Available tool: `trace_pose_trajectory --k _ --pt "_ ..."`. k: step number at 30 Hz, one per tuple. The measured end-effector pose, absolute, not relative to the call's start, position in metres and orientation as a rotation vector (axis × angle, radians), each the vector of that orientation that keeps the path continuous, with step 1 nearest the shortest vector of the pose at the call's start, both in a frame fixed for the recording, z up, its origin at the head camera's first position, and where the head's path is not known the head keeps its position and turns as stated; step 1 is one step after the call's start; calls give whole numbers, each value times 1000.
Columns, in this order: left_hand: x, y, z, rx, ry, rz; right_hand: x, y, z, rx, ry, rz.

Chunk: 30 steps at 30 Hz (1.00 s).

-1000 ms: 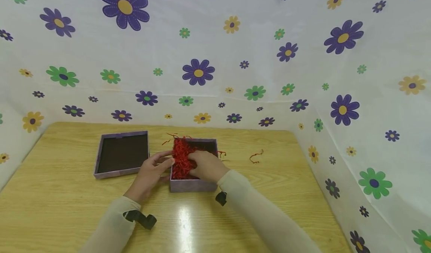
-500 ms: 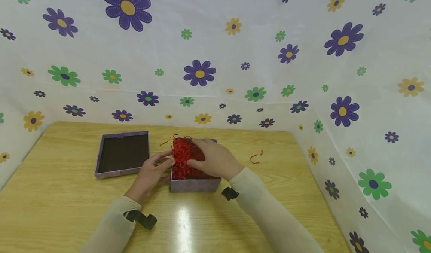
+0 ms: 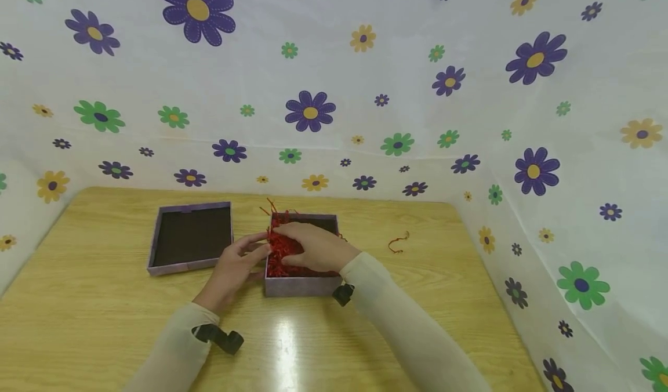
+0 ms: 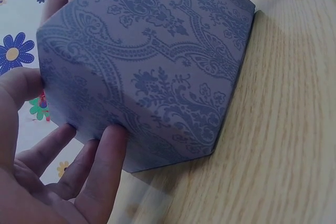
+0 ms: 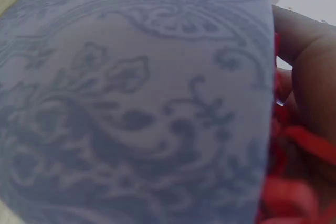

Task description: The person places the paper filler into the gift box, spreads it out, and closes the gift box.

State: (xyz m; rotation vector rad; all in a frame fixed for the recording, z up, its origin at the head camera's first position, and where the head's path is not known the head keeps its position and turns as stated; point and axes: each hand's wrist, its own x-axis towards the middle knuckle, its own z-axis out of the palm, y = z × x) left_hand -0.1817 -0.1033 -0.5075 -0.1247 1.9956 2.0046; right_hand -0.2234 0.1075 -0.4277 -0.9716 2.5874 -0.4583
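An open box (image 3: 300, 287) with purple patterned walls stands near the middle of the table, holding red shredded paper (image 3: 276, 269) mostly at its left side. My right hand (image 3: 318, 247) lies inside it, fingers reaching left over the paper and thumb apart. Strands of red paper (image 5: 291, 198) show around that hand beyond the box wall in the right wrist view. At the left wall rests my left hand (image 3: 235, 267); its fingertips touch the outer side, with the thumb at the rim. In the left wrist view those fingers (image 4: 107, 161) look fairly straight against the patterned wall (image 4: 157, 77).
Left of the box lies a shallow purple lid (image 3: 193, 238), its dark inside facing up. A loose red paper strand (image 3: 399, 242) lies on the wooden table (image 3: 407, 293) to the right. A flower-print sheet (image 3: 334, 61) rises behind the table and along its sides.
My right hand shifted up and right over the paper, then back left and lower. Red paper spread rightward, and strands now stick up at the back left corner. My left hand stayed put.
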Motion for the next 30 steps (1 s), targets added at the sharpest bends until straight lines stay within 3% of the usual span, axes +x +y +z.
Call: trace_pose_trajectory --k 16,25,30 --pt "-182 -103 -507 -123 1995 2008 -229 105 -450 -878 2588 -382" --pt "-182 -103 -507 -121 1997 2000 -220 128 -422 -957 2515 -549" --pt "-182 -103 -507 -120 2001 2000 -216 156 -400 -863 2544 -703"
